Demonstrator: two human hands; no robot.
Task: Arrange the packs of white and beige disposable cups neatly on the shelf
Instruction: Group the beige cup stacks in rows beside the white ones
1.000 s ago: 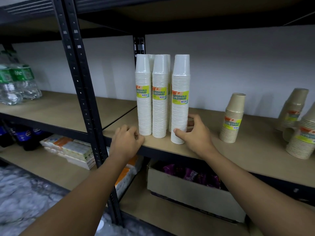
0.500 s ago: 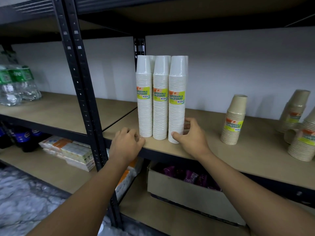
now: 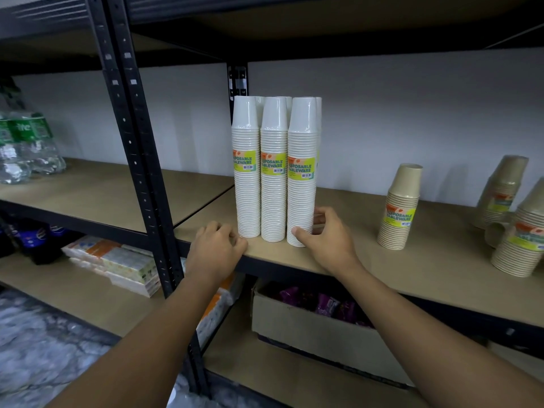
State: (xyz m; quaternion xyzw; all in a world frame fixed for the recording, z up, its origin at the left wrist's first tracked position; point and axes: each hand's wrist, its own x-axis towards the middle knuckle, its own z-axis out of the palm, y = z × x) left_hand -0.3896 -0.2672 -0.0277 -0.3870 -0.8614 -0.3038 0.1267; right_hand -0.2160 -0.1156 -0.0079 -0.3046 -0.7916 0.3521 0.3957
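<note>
The right white pack [image 3: 300, 175] has slid left against its neighbours, closing the gap, with the right hand [image 3: 326, 240] clamped on its base. The left hand [image 3: 216, 248] rests curled, holding nothing, on the shelf [image 3: 353, 260] edge. Rear white packs are mostly hidden; beige packs [image 3: 400, 210] at right are partly cut off.

Stood before a pale, plain wall [image 3: 412, 119] filling the middle and right of the frame, dimly lit. Ran down the left of the frame as a black perforated upright [image 3: 138, 172], with a second black post [image 3: 238, 81] at upper centre against the wall. Spanned the middle as tan board shelving [image 3: 97, 192] edged in dark metal, with a darker shelf underside [image 3: 294, 22] across the top. Lay at lower left as mottled grey floor [image 3: 38, 343], blurred. Showed a lower tan shelf [image 3: 73, 301] above that floor.
</note>
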